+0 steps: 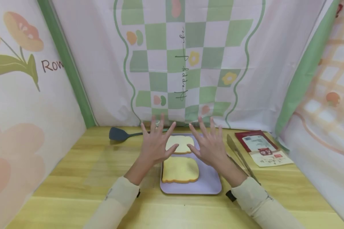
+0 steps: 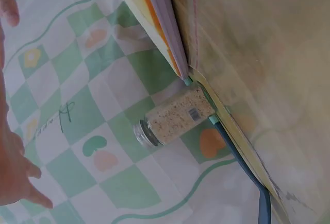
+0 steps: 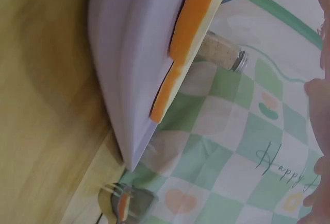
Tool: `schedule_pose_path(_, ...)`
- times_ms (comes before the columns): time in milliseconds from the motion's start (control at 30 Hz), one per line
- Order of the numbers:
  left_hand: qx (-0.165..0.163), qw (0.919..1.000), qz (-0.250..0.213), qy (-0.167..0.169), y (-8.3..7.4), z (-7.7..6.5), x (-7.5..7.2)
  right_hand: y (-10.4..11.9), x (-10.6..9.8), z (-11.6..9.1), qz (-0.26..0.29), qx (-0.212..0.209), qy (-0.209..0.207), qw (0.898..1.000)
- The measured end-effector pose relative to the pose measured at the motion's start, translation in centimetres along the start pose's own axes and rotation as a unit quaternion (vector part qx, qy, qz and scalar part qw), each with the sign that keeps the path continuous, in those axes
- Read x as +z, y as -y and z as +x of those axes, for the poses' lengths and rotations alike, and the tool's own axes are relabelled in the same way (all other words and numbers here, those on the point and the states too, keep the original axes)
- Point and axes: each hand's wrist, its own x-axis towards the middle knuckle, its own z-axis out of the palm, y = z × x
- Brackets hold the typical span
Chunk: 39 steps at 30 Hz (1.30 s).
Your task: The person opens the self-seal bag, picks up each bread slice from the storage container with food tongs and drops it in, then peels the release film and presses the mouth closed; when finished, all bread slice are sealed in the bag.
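Two bread slices lie flat on the tray [image 1: 212, 183] in front of you. The near slice [image 1: 180, 170] is on the left part of the tray's near half; the far slice [image 1: 180, 143] lies beyond it, toward the far end. Both have pale yellow faces; the right wrist view shows their orange crusts. The tray is lilac with a raised rim.

Your left hand [image 1: 156, 144] and your right hand [image 1: 210, 146] are raised above the two sides of the tray, apart from each other and from the bread. The fingers of both are straight and spread, with the thumbs pointing inward across the far slice.

Left of the tray, note the transparent sheet [image 1: 111, 168] on the table [image 1: 74, 190]. Beyond it is the dark spatula [image 1: 118, 134], its blade to the left and its handle running toward the tray. The glass jar [image 2: 178, 116] stands upright beside that handle, filled with a speckled, light-coloured material under a metallic lid.

Right of the tray, the metal tongs [image 1: 232, 144] lie lengthwise, partly behind your right forearm. Farther right is a red and cream packet [image 1: 265, 151]. A green-and-white checked curtain [image 1: 156, 35] hangs behind the table.
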Motion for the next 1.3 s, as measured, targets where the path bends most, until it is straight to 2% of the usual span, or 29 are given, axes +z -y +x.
schedule_pose_path(133, 0.005, 0.9997, -0.02, 0.015, 1.1, -1.1, -0.4, 0.9, -0.2, 0.1, -0.02, -0.021, 0.037, 0.999)
schedule_pose_path(267, -0.002, 0.9955, -0.083, 0.045, 2.5, -2.5, -0.9, 2.1, -0.2, 0.0, 0.002, -0.048, 0.077, 0.996)
schedule_pose_path(433, -0.013, 0.9817, -0.18, 0.062, 4.4, -4.6, -1.1, 3.6, -0.7, 0.1, 0.086, -0.043, 0.137, 0.986)
schedule_pose_path(533, -0.005, 0.9736, -0.22, 0.062, 5.3, -5.8, -0.8, 4.3, -0.7, 0.3, 0.109, -0.04, 0.168, 0.979)
schedule_pose_path(633, 0.0, 0.9657, -0.25, 0.07, 6.2, -6.9, -0.2, 5.0, -0.3, 0.7, 0.118, -0.049, 0.175, 0.976)
schedule_pose_path(667, 0.001, 0.9617, -0.263, 0.076, 6.5, -7.2, 0.0, 5.4, -0.1, 0.8, 0.125, -0.051, 0.178, 0.975)
schedule_pose_path(733, -0.001, 0.9487, -0.303, 0.092, 7.3, -7.8, 0.2, 6.1, 0.1, 1.0, 0.153, -0.054, 0.187, 0.969)
schedule_pose_path(867, -0.018, 0.9216, -0.366, 0.129, 8.7, -8.8, 0.8, 7.6, 0.0, 1.7, 0.24, -0.055, 0.226, 0.942)
schedule_pose_path(900, -0.02, 0.9173, -0.374, 0.136, 9.0, -8.9, 0.9, 8.0, -0.1, 1.9, 0.259, -0.055, 0.233, 0.936)
schedule_pose_path(967, -0.017, 0.9178, -0.369, 0.146, 9.5, -9.2, 1.3, 8.7, -0.1, 2.3, 0.278, -0.058, 0.243, 0.927)
schedule_pose_path(1133, -0.007, 0.921, -0.347, 0.176, 10.7, -9.3, 2.5, 10.6, 0.6, 3.3, 0.282, -0.061, 0.268, 0.919)
schedule_pose_path(1200, -0.009, 0.9207, -0.341, 0.19, 11.0, -9.4, 2.9, 11.3, 1.1, 3.6, 0.286, -0.059, 0.284, 0.913)
schedule_pose_path(1300, -0.022, 0.916, -0.343, 0.207, 11.3, -9.5, 3.3, 12.1, 1.7, 3.7, 0.288, -0.055, 0.303, 0.907)
